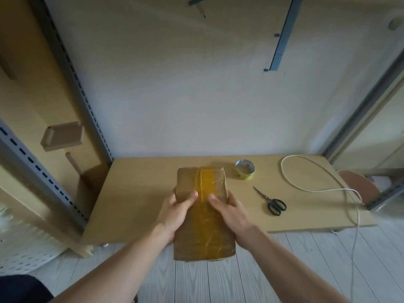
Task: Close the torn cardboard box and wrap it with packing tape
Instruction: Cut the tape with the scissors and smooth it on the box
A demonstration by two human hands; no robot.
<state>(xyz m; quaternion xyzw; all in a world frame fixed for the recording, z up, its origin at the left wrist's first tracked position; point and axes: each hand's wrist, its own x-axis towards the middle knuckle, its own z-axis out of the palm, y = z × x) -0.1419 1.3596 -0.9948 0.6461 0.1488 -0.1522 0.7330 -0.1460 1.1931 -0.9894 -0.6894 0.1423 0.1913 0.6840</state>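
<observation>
A: Where's the flat brown cardboard box [203,215]?

B: Held by both hands over the near edge of the pale wooden bench [140,193]. Far end lies over the bench top, near end sticks out past the edge above the grey plank floor [240,281]. Whether the far end touches the bench, I can't tell.

A: Taped?

B: A wide strip of yellowish translucent packing tape [206,217] runs lengthwise down the middle of the top face, far edge to near edge. Surface wrinkled.

A: Hands?

B: Left hand [175,213] grips the box's left side, thumb pressed on top just left of the strip, fingers wrapped under and hidden. Right hand [231,213] grips the right side, thumb on top at the strip's right edge. Both clasped on the box.

A: Other items?

B: Roll of tape with a yellow-green printed band [245,169] stands on the bench just right of the box's far corner, apart from it. Black-handled scissors [271,202] lie nearer and further right, blades closed, pointing far-left. A white cord [306,186] loops over the bench's right part and drops off the near edge.
</observation>
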